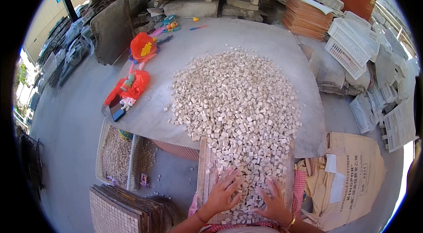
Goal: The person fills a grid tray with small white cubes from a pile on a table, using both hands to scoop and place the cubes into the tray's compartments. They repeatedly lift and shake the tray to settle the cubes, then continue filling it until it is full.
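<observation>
Both hands lie flat, fingers spread, on a grid tray (203,175) strewn with small pale stone cubes. The left hand (224,190) rests on the tray's middle, its grip wide and holding nothing; the right hand (274,200) lies just beside it, toward the tray's right edge, grip likewise wide, palm down on the loose cubes, a bangle on its wrist.

The tray leans on the near edge of the grey worktop (273,43), and the big heap of cubes (235,92) spreads up the worktop from the tray's far end, spilling onto it.

Left of the tray, below the worktop's edge, stands a crate (115,156) filled with cubes, and nearer the person a stack of finished mosaic sheets (116,208). Right of the tray lies a brown paper sack (357,175). Red toys (134,85) lie at the worktop's left edge, far from the tray. White plastic crates (350,45) are piled beyond the worktop's right side.
</observation>
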{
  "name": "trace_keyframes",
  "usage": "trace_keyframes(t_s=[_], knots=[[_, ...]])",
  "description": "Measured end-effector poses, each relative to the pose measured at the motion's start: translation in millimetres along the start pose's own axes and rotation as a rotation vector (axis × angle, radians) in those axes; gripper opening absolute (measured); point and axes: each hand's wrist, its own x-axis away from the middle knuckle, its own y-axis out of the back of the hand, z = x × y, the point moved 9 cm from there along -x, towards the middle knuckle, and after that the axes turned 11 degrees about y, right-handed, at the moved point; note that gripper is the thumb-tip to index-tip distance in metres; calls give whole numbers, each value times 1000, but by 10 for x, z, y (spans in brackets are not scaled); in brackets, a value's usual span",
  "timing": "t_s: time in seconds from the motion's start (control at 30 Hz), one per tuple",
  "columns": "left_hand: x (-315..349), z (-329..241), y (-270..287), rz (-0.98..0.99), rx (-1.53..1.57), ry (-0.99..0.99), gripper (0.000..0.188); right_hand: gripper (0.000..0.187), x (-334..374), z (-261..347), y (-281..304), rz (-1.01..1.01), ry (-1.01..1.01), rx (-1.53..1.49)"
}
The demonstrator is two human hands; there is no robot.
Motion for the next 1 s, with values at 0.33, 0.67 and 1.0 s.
trace_keyframes(t_s=[0.33,0.67,1.0], knots=[[-478,699,510,-327,406,156,72,65,-1053,74,-182,-17,26,189],[-890,827,503,-282,411,153,56,45,-1953,-135,-379,-86,89,179],[-647,666,367,-250,351,47,49,49,-1666,-89,-404,15,152,104]])
